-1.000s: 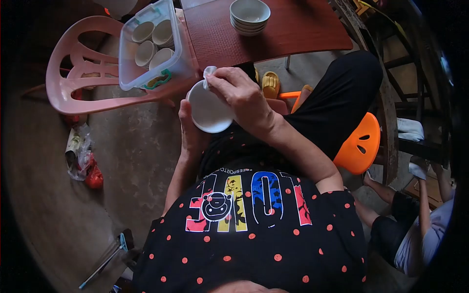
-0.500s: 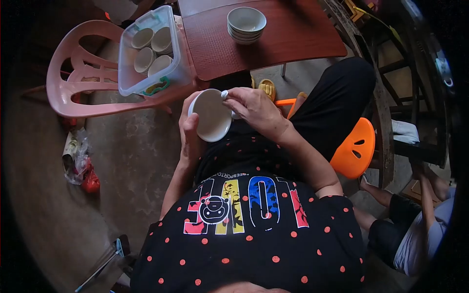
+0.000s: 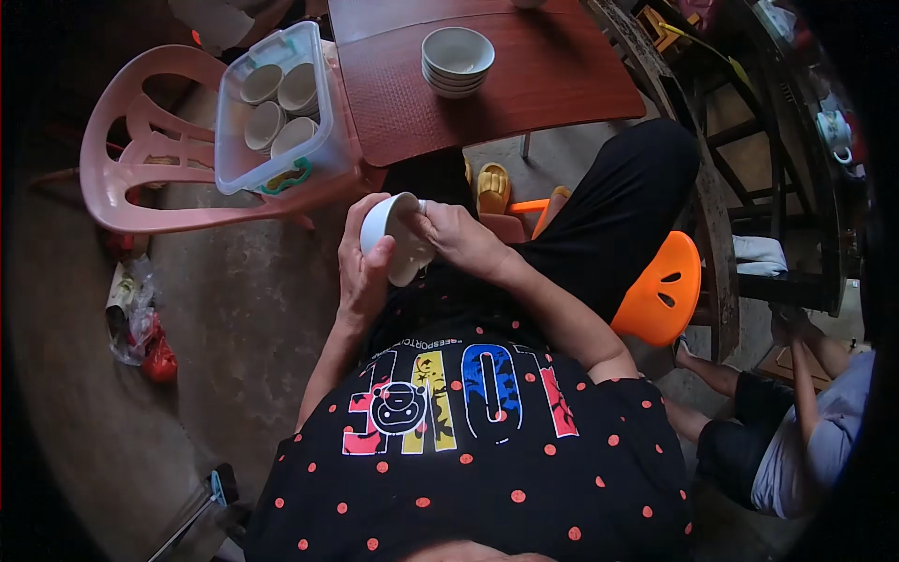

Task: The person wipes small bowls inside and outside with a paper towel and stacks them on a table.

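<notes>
A white bowl (image 3: 378,223) is tilted on its side above my lap. My left hand (image 3: 361,264) grips it from the left, thumb near the rim and fingers round the outside. My right hand (image 3: 464,242) is closed at the bowl's mouth, its fingertips reaching over the rim towards the inside. A small white wad (image 3: 422,207) shows at those fingers; its material I cannot make out. Past my knees, a stack of several white bowls (image 3: 456,62) stands on the red-brown table (image 3: 534,98).
A clear plastic bin (image 3: 323,98) holding several bowls rests on a pink chair (image 3: 103,178) at the left. An orange stool (image 3: 660,290) is to the right, a seated person (image 3: 791,440) beyond it. Plastic bags (image 3: 145,323) lie on the floor.
The bowl has turned from showing its open inside to a more sideways tilt. My right hand has moved lower and further over the rim. The whole view has shifted slightly.
</notes>
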### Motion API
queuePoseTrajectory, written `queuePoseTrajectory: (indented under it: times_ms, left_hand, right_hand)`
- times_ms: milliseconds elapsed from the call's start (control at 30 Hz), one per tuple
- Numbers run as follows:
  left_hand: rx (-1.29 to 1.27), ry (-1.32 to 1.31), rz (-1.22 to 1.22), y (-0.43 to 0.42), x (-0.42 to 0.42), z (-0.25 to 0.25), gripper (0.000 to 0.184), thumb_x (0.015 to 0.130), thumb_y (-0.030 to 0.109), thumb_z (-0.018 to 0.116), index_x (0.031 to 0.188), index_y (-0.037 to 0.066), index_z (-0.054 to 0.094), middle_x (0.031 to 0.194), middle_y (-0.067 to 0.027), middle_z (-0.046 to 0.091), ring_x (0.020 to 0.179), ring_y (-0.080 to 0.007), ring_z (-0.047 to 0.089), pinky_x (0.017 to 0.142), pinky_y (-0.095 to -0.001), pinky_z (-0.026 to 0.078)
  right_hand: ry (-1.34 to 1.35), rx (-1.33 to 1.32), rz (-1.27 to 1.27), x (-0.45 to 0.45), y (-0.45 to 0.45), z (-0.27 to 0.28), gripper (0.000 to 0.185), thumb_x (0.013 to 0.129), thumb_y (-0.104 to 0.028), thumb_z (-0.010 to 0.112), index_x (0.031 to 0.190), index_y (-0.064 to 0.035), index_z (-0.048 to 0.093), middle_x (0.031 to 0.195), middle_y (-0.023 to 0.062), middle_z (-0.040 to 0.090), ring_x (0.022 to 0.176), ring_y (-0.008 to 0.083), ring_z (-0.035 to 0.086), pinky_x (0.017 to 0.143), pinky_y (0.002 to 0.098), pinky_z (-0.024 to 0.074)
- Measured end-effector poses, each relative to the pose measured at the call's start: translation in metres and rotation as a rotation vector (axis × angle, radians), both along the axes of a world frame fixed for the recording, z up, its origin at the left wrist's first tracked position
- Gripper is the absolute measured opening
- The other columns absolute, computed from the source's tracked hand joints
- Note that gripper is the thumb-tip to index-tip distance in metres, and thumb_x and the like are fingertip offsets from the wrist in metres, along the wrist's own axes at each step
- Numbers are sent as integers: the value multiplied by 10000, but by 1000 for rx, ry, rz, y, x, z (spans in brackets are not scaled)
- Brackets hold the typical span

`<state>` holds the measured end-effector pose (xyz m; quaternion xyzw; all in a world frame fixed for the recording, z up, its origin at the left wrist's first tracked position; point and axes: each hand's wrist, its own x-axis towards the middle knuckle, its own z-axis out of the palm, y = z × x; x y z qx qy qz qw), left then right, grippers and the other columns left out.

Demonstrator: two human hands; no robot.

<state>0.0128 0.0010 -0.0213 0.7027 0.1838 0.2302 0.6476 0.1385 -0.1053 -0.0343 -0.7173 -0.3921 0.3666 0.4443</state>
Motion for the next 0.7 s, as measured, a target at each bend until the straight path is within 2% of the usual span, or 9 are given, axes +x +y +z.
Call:
queuePoseTrajectory:
  times_ms: [133, 200, 267, 367, 433, 467, 567, 600, 700]
  left_hand:
    - [69, 91, -61, 3, 2, 4, 609, 749, 495, 552, 1181, 71, 490, 1063, -113, 549, 957, -222, 551, 815, -329, 446]
    - [2, 140, -108, 10, 3, 5, 602, 745, 483, 556, 1177, 68, 494, 1061, -111, 547, 958, -219, 550, 816, -329, 446]
    - [-66, 194, -157, 11, 1, 8, 595, 742, 472, 560, 1172, 65, 497, 1058, -108, 545, 959, -215, 548, 816, -328, 445]
    - [-19, 56, -90, 9, 0, 12, 608, 733, 460, 565, 1189, 66, 484, 1060, -102, 538, 960, -209, 545, 823, -324, 442]
    - [109, -48, 3, 5, 1, 12, 634, 730, 472, 567, 1207, 67, 467, 1067, -100, 529, 967, -210, 541, 828, -330, 443]
    - [110, -50, 3, 5, 2, 11, 634, 730, 472, 567, 1207, 67, 467, 1067, -100, 529, 967, -210, 541, 828, -330, 443]
    - [99, -106, 43, 6, 1, 9, 640, 730, 481, 566, 1207, 68, 464, 1065, -99, 526, 969, -210, 539, 827, -330, 444]
    - [57, -61, 10, 7, 2, 9, 646, 727, 491, 565, 1206, 70, 463, 1066, -100, 525, 968, -210, 539, 822, -329, 445]
    - [-47, 24, -52, 7, 0, 14, 656, 721, 511, 559, 1200, 74, 463, 1064, -102, 524, 966, -209, 539, 815, -325, 446]
  right_hand:
    - [-73, 89, -13, 3, -2, -5, 289, 919, -244, 509, 951, 43, 518, 833, 250, 605, 826, 389, 613, 649, 416, 505]
    - [-702, 234, -71, 7, -2, -1, 199, 879, -176, 560, 923, 11, 505, 803, 216, 586, 770, 356, 622, 606, 395, 511]
    - [-805, 281, -27, 11, -1, 2, 165, 838, -121, 595, 900, -18, 482, 778, 179, 565, 738, 343, 621, 578, 392, 512]
    - [-696, 341, -82, 7, 0, -4, 210, 881, -196, 571, 927, 2, 519, 793, 154, 593, 689, 275, 628, 562, 365, 511]
    - [195, 203, -123, -5, 3, -3, 302, 922, -277, 529, 975, 19, 561, 802, 128, 617, 668, 183, 613, 568, 321, 504]
    - [433, 152, -75, -10, 2, -11, 377, 945, -334, 490, 1021, 24, 582, 799, 115, 629, 668, 136, 591, 596, 296, 498]
    - [499, -44, -3, -4, 1, -2, 426, 941, -381, 494, 1056, 25, 548, 771, 46, 600, 714, 111, 574, 582, 274, 483]
    - [108, 106, -82, -5, 4, -3, 369, 932, -334, 522, 1020, 23, 545, 757, 90, 621, 693, 167, 626, 556, 290, 487]
    - [-504, 338, -94, 3, 3, 3, 280, 872, -232, 605, 858, 25, 495, 829, 233, 621, 739, 385, 625, 588, 399, 520]
